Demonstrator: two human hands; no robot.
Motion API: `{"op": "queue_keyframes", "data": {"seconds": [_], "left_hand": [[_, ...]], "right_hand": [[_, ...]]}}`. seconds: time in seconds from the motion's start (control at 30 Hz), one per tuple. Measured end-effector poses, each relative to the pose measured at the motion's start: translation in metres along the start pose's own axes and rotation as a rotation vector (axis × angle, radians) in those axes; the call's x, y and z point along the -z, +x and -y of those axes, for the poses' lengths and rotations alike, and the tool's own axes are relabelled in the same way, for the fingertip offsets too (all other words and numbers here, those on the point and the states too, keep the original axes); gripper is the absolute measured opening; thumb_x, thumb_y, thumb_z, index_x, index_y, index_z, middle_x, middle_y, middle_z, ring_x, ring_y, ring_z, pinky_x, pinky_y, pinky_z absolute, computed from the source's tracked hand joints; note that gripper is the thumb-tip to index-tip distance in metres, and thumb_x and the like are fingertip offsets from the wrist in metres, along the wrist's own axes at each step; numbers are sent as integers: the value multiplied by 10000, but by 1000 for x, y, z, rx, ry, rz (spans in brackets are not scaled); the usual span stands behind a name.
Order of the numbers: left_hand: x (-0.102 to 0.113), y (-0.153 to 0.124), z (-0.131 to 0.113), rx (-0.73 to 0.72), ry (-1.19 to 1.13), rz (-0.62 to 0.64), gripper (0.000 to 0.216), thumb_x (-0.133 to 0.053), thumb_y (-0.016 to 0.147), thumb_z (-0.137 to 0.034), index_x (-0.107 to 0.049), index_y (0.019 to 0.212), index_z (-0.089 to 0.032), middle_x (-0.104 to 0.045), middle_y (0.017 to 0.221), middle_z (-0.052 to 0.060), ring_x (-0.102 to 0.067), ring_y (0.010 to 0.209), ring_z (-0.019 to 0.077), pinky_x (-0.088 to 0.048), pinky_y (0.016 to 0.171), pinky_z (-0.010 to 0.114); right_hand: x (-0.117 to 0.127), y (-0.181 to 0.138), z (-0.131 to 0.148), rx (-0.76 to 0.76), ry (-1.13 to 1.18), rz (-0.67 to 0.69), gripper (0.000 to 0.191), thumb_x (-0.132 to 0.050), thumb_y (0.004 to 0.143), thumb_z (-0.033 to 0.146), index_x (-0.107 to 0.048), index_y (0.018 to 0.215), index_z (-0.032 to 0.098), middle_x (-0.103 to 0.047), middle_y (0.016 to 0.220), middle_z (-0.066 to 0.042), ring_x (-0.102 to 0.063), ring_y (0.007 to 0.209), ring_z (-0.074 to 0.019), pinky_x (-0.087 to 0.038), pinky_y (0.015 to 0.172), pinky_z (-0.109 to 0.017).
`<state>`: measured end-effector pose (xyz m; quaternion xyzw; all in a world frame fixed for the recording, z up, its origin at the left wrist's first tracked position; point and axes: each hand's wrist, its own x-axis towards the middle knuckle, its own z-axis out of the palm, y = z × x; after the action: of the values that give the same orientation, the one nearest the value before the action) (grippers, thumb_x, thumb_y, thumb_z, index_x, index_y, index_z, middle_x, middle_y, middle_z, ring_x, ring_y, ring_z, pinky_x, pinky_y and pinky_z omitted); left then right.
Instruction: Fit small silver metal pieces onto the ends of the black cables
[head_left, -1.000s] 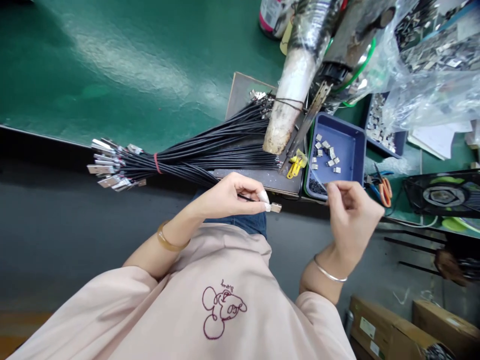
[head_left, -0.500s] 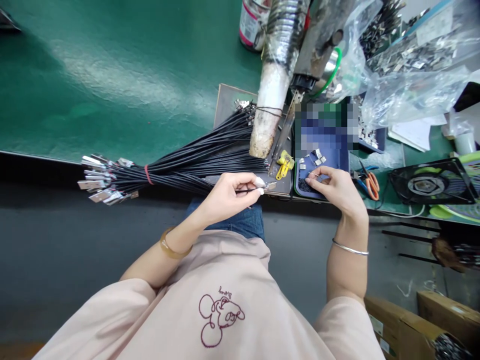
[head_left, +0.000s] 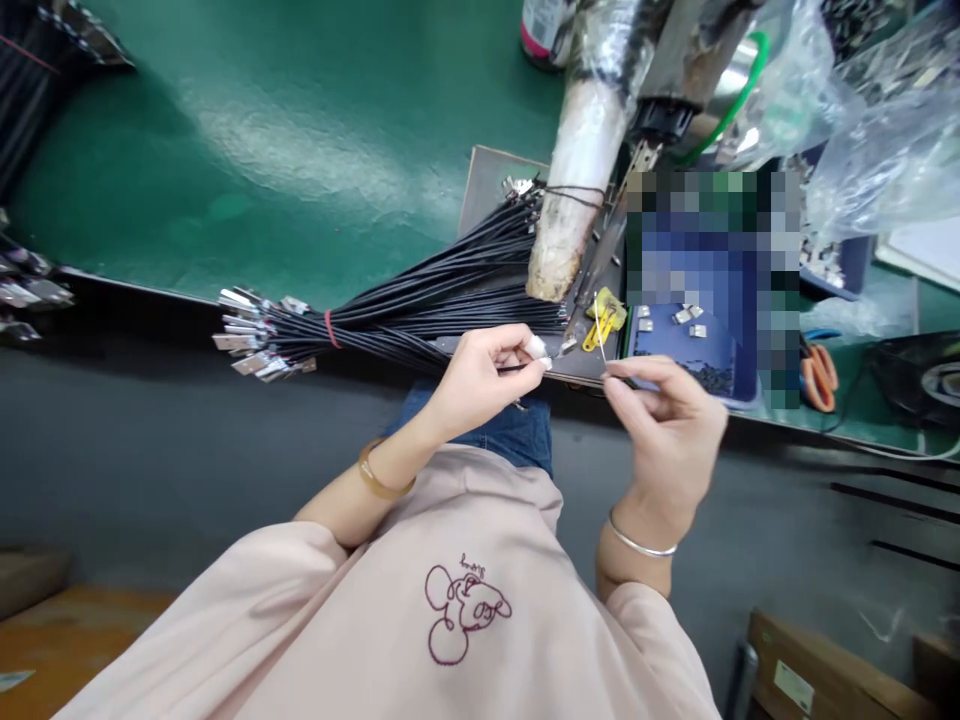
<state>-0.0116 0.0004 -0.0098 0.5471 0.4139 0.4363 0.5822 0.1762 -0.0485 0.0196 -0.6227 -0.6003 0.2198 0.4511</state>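
Right hand: half a second ago over the blue tray, now drawn back off its near edge, close to the left hand, which has kept to its spot at the table edge. Two hands, one person, pink top. Left hand: closed, thumb and fingertips pinching one black cable just behind its metal end. Right hand: thumb and forefinger pinched on one thin metal piece, other fingers curled. Cable: long axis nearly level, tip pointing right toward the right hand, near it but not touching. Metal piece: stands almost upright above the fingertips, seen edge-on. One bundle of black cables, bound with one red band, lies fanned across the table edge, metal plugs overhanging to the left, far ends on one dark board. One white-wrapped cylinder slants down over the board, covering part of the bundle. One yellow clip sits between cylinder and tray. Tray: about five small metal shells visible, the rest under a blurred patch. One pair of orange-handled scissors to the tray's right. Two bangles: amber on the left wrist, silver on the right. Green table top.
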Motion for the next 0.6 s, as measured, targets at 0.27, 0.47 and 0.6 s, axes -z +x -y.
{"op": "queue_keyframes", "data": {"seconds": [0.27,0.47,0.6], "left_hand": [[-1,-1,1,-15,116,-3,144,-693,757,-159,-572,681,-163,-541,675,-25,-480,601,71,-399,570,220],[-2,-2,-2,22,168,-11,161,-700,751,-105,-571,676,-165,-540,696,-28,-497,636,73,-404,581,225],[-2,-1,1,-41,112,21,163,-677,746,-75,-561,668,-158,-509,664,-31,-449,593,61,-377,545,210]], "right_hand": [[-42,-7,-7,-19,1,53,295,-514,1016,378,-667,841,198,-691,800,-4,-650,692,-124,-519,647,-263],[-37,-6,-6,-30,3,119,299,-498,1025,375,-639,831,195,-666,795,-9,-636,715,-125,-499,661,-261],[-38,-6,-6,-8,7,105,295,-513,1018,361,-628,806,190,-650,776,-1,-587,666,-110,-453,623,-252]]}}
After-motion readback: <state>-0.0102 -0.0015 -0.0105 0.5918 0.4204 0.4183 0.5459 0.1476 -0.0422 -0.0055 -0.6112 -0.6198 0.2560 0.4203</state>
